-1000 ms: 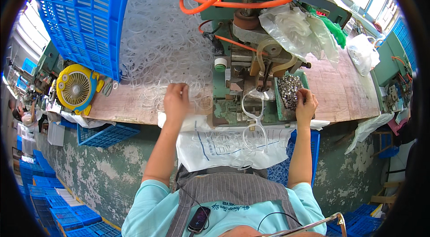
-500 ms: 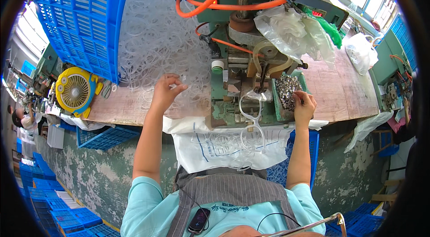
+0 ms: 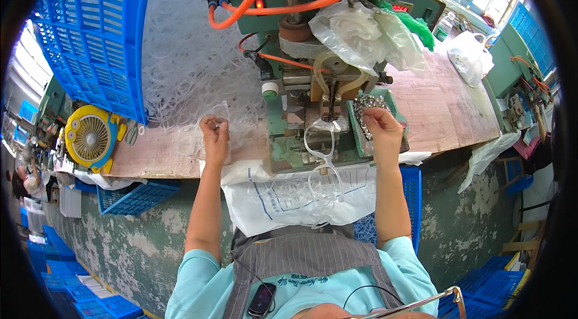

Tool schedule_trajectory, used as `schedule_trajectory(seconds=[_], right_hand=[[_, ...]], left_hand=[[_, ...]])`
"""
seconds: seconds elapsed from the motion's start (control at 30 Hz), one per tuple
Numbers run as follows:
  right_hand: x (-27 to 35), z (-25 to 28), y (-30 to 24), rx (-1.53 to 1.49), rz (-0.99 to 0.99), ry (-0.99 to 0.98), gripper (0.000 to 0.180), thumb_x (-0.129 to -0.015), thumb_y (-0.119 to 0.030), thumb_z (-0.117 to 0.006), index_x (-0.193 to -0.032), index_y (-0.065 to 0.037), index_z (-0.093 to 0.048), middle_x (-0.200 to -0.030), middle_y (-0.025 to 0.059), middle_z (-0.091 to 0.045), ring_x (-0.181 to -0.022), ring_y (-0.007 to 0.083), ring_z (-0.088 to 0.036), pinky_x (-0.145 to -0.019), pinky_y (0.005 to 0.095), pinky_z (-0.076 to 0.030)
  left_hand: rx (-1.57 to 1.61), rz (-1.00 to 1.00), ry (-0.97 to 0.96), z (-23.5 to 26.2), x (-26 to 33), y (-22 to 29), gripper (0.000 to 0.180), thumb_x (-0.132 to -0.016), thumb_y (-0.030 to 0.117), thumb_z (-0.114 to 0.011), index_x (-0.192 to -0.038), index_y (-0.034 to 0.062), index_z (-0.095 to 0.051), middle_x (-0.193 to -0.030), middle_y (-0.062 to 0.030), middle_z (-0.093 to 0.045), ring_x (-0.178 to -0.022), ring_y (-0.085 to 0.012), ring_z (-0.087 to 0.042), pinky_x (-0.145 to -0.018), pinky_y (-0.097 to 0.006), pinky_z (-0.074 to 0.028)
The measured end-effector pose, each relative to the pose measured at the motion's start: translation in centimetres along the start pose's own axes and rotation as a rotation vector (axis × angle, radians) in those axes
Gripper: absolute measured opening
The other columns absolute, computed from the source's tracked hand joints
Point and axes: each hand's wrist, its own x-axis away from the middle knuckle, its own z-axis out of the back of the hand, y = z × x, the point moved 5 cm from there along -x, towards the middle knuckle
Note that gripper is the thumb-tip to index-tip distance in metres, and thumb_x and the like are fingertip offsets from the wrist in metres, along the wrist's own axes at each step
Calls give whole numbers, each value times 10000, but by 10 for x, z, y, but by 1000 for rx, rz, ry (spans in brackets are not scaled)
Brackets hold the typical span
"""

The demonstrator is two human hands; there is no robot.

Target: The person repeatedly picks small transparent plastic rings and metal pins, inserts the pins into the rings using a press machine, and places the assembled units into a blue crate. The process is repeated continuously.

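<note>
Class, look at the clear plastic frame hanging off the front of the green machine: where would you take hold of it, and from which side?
Grip the clear frame by its lower loop, coming from the front, the person's side. That loop hangs free over the bench edge above the white bag, while its top sits under the machine head. The right hand is nearest, by the tray of metal parts.

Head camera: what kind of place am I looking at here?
Most likely a small factory workstation: a green bench press with orange hoses, a heap of clear plastic frames spilling from a blue crate, and a tray of small metal parts by the right hand.
</note>
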Motion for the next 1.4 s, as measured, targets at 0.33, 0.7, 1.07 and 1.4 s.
schedule_trajectory(seconds=[0.33, 0.7, 1.07, 1.4], right_hand=[[23, -55, -40, 181, 154, -26, 305, -694, 30, -745, -976, -5, -633, -843, 80, -661, -748, 154, -629, -713, 278, -502], [21, -71, -48, 38, 146, -42, 378, -704, -5, -753, -1039, 8, -579, -866, 56, -631, -814, 134, -588, -786, 267, -467], [-37, 68, 34, 612, 1, 180, 166, -855, -102, -672, -1005, -32, -669, -849, 79, -703, -752, 141, -642, -703, 302, -504], [-20, 54, 46, 1154, 224, 1, 193, -821, -223, -710, -941, -75, -676, -910, 122, -636, -801, 332, -634, -726, 425, -507]], left_hand=[[-329, 62, 238, -10, 9, -16, 266, -963, 223, -484, -821, 23, -587, -749, -84, -665, -697, -152, -605, -622, -302, -477], [18, -334, 165, -44, 27, 119, 158, -833, 51, -604, -987, 18, -617, -898, -103, -645, -749, -214, -602, -713, -319, -501], [-90, -936, -607, -146, 72, 205, 411, -737, 61, -731, -1126, 53, -601, -1115, -109, -636, -962, -304, -623, -891, -452, -486], [-80, -887, -614, -146, 71, 203, 341, -755, 61, -717, -1083, 73, -628, -1144, -91, -633, -1005, -298, -624, -960, -474, -458]])
